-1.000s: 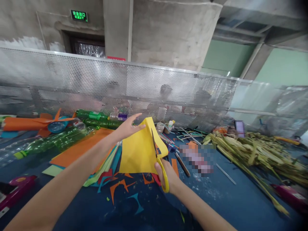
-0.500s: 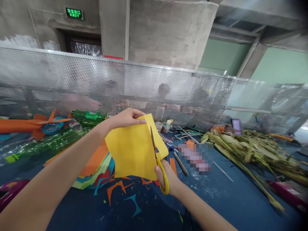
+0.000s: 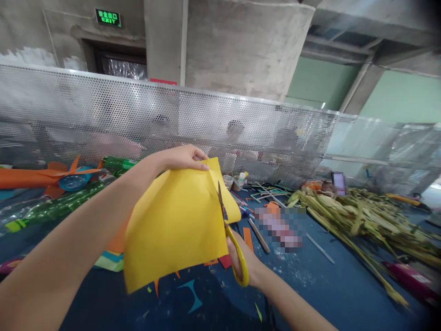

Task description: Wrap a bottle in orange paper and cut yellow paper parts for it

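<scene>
A large yellow sheet of paper (image 3: 175,220) hangs above the blue table, its top edge pinched by my left hand (image 3: 188,157). My right hand (image 3: 246,259) grips yellow-handled scissors (image 3: 241,257) at the sheet's right side. The dark blades point up and lie across the paper, beside a partly cut strip (image 3: 225,197) on the right. Most of the right fingers are hidden behind the handles and the sheet. Behind the sheet's lower left, a stack of coloured paper (image 3: 109,261) shows in part.
Green plastic bottles (image 3: 65,202) and an orange propeller shape (image 3: 55,177) lie at the left. Dried husks (image 3: 344,216) spread over the right. A blue scrap (image 3: 193,294) is on the table (image 3: 296,294). Straws (image 3: 272,191) lie near the perforated metal barrier (image 3: 206,115).
The yellow sheet has swung out left and downward, now covering more of the paper stack. My left hand has moved slightly up. My right hand and the scissors have shifted slightly down and right.
</scene>
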The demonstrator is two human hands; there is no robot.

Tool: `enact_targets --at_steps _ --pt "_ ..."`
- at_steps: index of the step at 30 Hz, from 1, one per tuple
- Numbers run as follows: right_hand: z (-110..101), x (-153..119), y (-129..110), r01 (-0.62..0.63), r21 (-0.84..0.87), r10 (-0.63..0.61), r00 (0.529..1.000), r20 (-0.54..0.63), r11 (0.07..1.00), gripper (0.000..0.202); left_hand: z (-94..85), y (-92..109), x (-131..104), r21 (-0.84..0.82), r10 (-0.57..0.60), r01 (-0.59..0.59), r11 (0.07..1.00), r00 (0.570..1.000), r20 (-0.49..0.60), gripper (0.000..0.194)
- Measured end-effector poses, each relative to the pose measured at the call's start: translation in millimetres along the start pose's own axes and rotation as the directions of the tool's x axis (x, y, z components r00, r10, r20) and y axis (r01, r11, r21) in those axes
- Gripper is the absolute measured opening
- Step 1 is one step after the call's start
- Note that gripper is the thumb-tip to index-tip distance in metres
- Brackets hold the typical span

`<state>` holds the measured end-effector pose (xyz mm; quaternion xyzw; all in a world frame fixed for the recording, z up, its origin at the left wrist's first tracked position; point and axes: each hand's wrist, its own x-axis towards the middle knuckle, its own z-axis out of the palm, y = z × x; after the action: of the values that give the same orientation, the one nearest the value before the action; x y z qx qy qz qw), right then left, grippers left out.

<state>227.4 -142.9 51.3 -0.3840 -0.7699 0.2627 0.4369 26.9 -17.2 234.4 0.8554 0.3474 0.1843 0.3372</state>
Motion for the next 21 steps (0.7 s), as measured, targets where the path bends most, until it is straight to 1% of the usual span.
enact_targets --at_steps 2,5,9,14,21 --pt "-0.5 0.8 -0.8 -0.003 -0.03 0.003 1.0 -0.012 1.0 0.045 0.5 1.8 0.7 0.065 -0.01 0.008 0.998 1.0 0.022 0.042" --pt "-1.3 1.3 -3.9 -0.016 -0.057 0.016 1.0 -0.012 0.998 0.047 6.2 -4.0 -0.5 0.062 -0.029 0.025 0.998 0.998 0.052 0.043" --pt "0.1 0.6 -6.1 0.008 -0.047 -0.005 0.998 0.065 0.999 0.045 16.9 -21.7 -7.0 -0.023 -0.048 0.05 0.998 0.995 0.089 0.044" --pt "3.1 -1.9 -7.6 -0.028 -0.1 0.044 0.986 0.162 0.995 0.043 28.0 -40.6 -18.5 -0.127 -0.044 0.053 0.991 0.996 0.076 0.045" --pt "4.5 -3.1 -17.4 -0.03 -0.087 0.043 0.987 0.153 0.996 0.043 41.3 -56.9 -25.2 -0.249 -0.015 0.034 0.968 0.997 0.077 0.043"
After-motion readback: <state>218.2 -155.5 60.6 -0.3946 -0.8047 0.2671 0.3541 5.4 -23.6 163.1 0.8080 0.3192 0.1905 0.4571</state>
